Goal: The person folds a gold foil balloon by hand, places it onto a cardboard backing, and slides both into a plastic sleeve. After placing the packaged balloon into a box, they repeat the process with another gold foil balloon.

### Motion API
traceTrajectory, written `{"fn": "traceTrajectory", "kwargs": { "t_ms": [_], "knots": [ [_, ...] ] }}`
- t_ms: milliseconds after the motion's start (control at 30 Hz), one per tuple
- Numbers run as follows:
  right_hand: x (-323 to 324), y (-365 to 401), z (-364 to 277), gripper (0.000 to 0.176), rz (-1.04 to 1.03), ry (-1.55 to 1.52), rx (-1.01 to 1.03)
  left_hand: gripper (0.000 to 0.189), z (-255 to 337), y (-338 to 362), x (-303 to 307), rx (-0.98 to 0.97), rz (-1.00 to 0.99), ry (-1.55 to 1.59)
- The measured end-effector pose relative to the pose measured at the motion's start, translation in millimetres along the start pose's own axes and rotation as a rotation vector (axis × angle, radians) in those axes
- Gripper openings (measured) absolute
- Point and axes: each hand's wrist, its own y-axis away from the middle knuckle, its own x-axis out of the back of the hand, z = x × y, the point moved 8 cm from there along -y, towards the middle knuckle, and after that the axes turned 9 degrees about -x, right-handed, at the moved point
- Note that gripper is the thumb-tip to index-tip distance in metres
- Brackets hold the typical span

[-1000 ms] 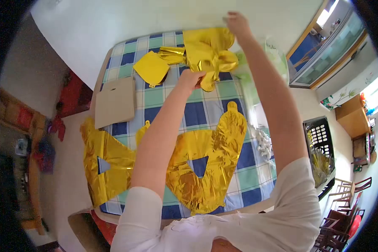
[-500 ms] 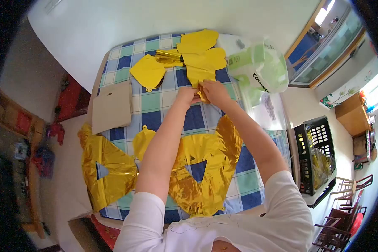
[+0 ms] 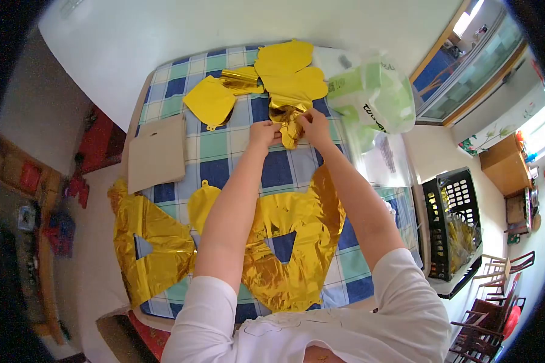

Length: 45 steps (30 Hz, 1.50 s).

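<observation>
Left hand (image 3: pixel 264 131) and right hand (image 3: pixel 314 124), close together, pinch the crinkly near end of the gold foil balloon (image 3: pixel 289 83), which looks light, slippery and easy to tear.

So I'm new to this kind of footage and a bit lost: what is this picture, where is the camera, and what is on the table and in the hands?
There is no machine here. A camera worn on the person's head looks down over their own two arms. The left hand and the right hand both pinch a crumpled gold foil balloon. On the checked tablecloth lie other flat gold shapes, with a large gold balloon nearest the person, a cardboard sheet and a green-and-white plastic bag.
</observation>
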Motion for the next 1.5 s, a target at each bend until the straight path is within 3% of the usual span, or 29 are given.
{"fn": "traceTrajectory", "kwargs": {
  "t_ms": [67, 267, 367, 467, 567, 667, 833, 1033, 1067, 1100, 1167, 1233, 1267, 1367, 1500],
  "knots": [
    [4, -1, -4, 0.017, 0.056, 0.015, -0.019, 0.016, -5, -3, 3, -0.006, -0.005, -0.043],
    [-7, 6, -35, 0.019, 0.201, 0.584, 0.236, 0.018, -3, -3, 4, -0.093, 0.021, -0.149],
    [-12, -10, -45, 0.022, 0.291, 0.585, 0.436, 0.023, 8, 12, 5, -0.066, 0.021, -0.14],
    [-22, -33, -16, 0.026, 0.03, 0.58, 0.042, 0.026, 20, 14, 8, -0.09, 0.036, 0.009],
    [-30, -34, 3, 0.039, 0.12, 0.708, 0.181, 0.026, 50, 13, 22, -0.163, 0.026, 0.166],
    [-23, -21, -10, 0.03, 0.241, 0.708, 0.282, 0.024, 99, 34, 22, -0.243, -0.033, 0.26],
    [-24, -27, -13, 0.035, 0.15, 0.808, 0.13, 0.018, 151, 43, 18, -0.254, -0.061, 0.357],
    [-29, -35, -5, 0.037, 0.136, 0.87, 0.089, 0.02, 277, 105, 59, -0.711, -0.129, 0.744],
    [-30, -37, -4, 0.038, 0.121, 0.883, 0.084, 0.028, 303, 140, 73, -0.828, 0.04, 0.665],
    [-30, -38, -3, 0.039, 0.157, 0.892, 0.092, 0.031, 331, 165, 82, -0.889, -0.698, 0.82],
    [-31, -40, 0, 0.041, 0.229, 0.908, 0.109, 0.035, 371, 226, 102, -0.976, -0.714, 0.875],
    [-21, -41, -10, 0.044, 0.227, 0.551, 0.15, 0.042, 391, 266, 159, -1.229, -0.461, 0.825],
    [-15, -42, -14, 0.046, 0.223, 0.372, 0.171, 0.043, 396, 286, 158, -1.268, -0.519, 0.81],
    [-20, -63, -13, 0.047, 0.122, 0.441, 0.115, 0.045, 390, 319, 168, -1.252, -0.619, 0.813],
    [-24, -100, -24, 0.048, 0.011, 0.525, 0.054, 0.044, 349, 336, 200, -1.316, -0.365, 0.653]
  ]
}}
